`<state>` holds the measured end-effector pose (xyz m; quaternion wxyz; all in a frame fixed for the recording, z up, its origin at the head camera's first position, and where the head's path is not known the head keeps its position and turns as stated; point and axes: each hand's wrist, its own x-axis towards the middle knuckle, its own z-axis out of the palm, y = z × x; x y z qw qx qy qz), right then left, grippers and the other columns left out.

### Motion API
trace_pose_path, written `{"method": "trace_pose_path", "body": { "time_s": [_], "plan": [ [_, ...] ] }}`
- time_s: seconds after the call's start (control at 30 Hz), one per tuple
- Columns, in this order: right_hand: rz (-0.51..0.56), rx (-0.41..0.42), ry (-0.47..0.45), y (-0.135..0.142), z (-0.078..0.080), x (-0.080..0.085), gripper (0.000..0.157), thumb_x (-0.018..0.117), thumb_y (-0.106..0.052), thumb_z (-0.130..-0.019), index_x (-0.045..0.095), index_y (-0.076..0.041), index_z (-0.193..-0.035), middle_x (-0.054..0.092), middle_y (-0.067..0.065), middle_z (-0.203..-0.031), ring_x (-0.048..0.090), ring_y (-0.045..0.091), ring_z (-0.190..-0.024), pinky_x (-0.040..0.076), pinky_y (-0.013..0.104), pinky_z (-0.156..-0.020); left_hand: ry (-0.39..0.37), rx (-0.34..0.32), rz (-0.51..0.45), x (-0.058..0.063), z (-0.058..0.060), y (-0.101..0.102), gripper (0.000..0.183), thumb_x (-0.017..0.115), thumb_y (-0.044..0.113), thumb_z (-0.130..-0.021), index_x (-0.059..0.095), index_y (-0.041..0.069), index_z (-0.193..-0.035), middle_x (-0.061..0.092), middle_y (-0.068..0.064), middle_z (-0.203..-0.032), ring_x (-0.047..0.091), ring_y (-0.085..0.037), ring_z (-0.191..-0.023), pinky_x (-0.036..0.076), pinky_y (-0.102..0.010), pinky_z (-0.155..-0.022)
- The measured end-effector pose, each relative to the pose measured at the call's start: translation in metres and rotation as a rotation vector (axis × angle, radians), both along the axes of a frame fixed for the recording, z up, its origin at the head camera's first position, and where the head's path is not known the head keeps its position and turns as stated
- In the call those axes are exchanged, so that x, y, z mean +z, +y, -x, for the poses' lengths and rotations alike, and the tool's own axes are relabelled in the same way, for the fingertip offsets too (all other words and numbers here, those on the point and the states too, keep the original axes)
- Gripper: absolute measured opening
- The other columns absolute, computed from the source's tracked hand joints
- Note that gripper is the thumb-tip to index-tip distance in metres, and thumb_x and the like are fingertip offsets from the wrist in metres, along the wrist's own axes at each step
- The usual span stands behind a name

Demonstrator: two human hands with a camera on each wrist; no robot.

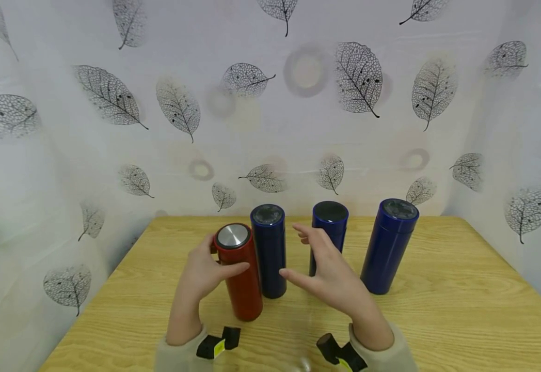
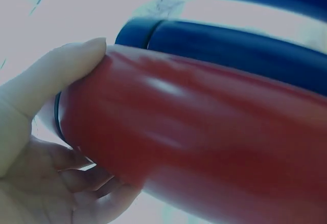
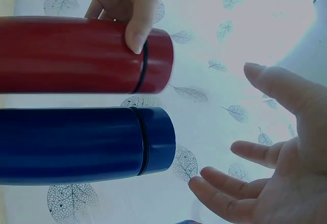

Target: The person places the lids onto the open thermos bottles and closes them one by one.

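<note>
In the head view my left hand [image 1: 203, 271] grips a red thermos bottle [image 1: 244, 281] near its silver-topped lid. The left wrist view shows the thumb on one side of the red bottle [image 2: 194, 127] and the fingers curled on the other. Just right of it stands a dark blue thermos bottle [image 1: 272, 253], untouched. My right hand [image 1: 331, 274] hangs in the air with thumb and fingers spread, holding nothing. Behind it, a second blue bottle [image 1: 330, 213] is partly hidden. In the right wrist view, the right hand [image 3: 276, 168] is apart from the nearest blue bottle [image 3: 76, 144].
A third blue bottle [image 1: 387, 250] stands farther right on the wooden table [image 1: 456, 289]. White sheeting [image 1: 270, 129] with a leaf print surrounds the table at the back and sides. Black straps with yellow tags [image 1: 219, 347] sit at the sleeve cuffs.
</note>
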<state>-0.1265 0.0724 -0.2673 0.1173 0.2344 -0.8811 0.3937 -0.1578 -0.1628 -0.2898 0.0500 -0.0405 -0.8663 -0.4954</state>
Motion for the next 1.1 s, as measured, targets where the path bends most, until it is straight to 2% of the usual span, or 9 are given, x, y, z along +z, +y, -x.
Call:
{"method": "trace_pose_path", "body": {
  "time_s": [0.17,0.37,0.5,0.63,0.77,0.9,1.03,1.1],
  "plan": [
    [-0.004,0.003,-0.001,0.0,0.0,-0.001,0.073,0.068,-0.037,-0.076,0.031,-0.013,-0.134,0.041,0.005,-0.122,0.04,0.02,-0.112,0.038,0.044,-0.088,0.0,0.082,0.04,0.001,0.002,-0.012,0.072,0.079,0.027,-0.065,0.043,0.003,-0.123,0.051,-0.014,-0.117,0.049,-0.03,-0.105,0.045,-0.042,-0.08],
    [-0.004,0.009,-0.005,-0.001,0.001,-0.002,0.072,0.068,-0.038,-0.076,0.031,-0.015,-0.134,0.041,0.005,-0.122,0.039,0.02,-0.112,0.038,0.044,-0.088,0.017,0.155,0.023,0.001,0.006,-0.016,0.067,0.077,0.023,-0.068,0.044,0.003,-0.123,0.044,-0.016,-0.12,0.042,-0.032,-0.11,0.043,-0.044,-0.084],
    [-0.005,0.013,-0.01,-0.001,0.001,-0.002,0.072,0.067,-0.038,-0.077,0.03,-0.015,-0.135,0.04,0.004,-0.123,0.038,0.02,-0.113,0.038,0.044,-0.087,0.048,0.207,-0.037,-0.004,0.011,-0.014,0.07,0.076,0.019,-0.069,0.041,0.0,-0.126,0.04,-0.018,-0.122,0.041,-0.033,-0.111,0.042,-0.043,-0.086],
    [-0.005,0.02,-0.009,-0.001,0.001,-0.002,0.072,0.067,-0.038,-0.077,0.03,-0.015,-0.135,0.039,0.004,-0.123,0.038,0.02,-0.113,0.039,0.044,-0.087,0.108,0.246,-0.147,-0.011,0.016,-0.012,0.071,0.075,0.013,-0.07,0.038,-0.003,-0.128,0.038,-0.019,-0.125,0.041,-0.035,-0.113,0.039,-0.043,-0.09],
    [-0.001,0.024,-0.009,-0.002,0.001,-0.003,0.072,0.066,-0.039,-0.077,0.03,-0.015,-0.135,0.038,0.004,-0.124,0.038,0.02,-0.113,0.039,0.043,-0.087,0.16,0.249,-0.224,-0.018,0.022,-0.011,0.07,0.073,0.009,-0.072,0.035,-0.004,-0.129,0.035,-0.02,-0.128,0.039,-0.037,-0.116,0.035,-0.043,-0.094],
    [0.0,0.027,-0.008,-0.003,0.001,-0.004,0.071,0.066,-0.039,-0.077,0.031,-0.016,-0.134,0.038,0.004,-0.125,0.038,0.022,-0.114,0.039,0.044,-0.087,0.165,0.233,-0.249,-0.023,0.026,-0.012,0.071,0.071,0.007,-0.074,0.031,-0.005,-0.132,0.031,-0.022,-0.131,0.036,-0.037,-0.119,0.031,-0.043,-0.096],
    [-0.011,0.033,0.001,-0.003,0.0,-0.005,0.071,0.065,-0.04,-0.078,0.03,-0.016,-0.134,0.037,0.004,-0.126,0.037,0.022,-0.115,0.038,0.045,-0.087,0.164,0.242,-0.168,-0.022,0.025,-0.012,0.073,0.07,0.014,-0.076,0.028,-0.005,-0.133,0.029,-0.022,-0.133,0.032,-0.036,-0.121,0.03,-0.044,-0.097],
    [-0.035,0.023,0.021,-0.002,0.0,-0.007,0.071,0.064,-0.042,-0.078,0.031,-0.015,-0.134,0.037,0.005,-0.127,0.035,0.023,-0.116,0.037,0.047,-0.088,0.207,0.266,-0.095,-0.02,0.021,-0.009,0.074,0.069,0.019,-0.077,0.028,-0.005,-0.133,0.029,-0.021,-0.133,0.03,-0.035,-0.122,0.029,-0.047,-0.097]
  ]
}}
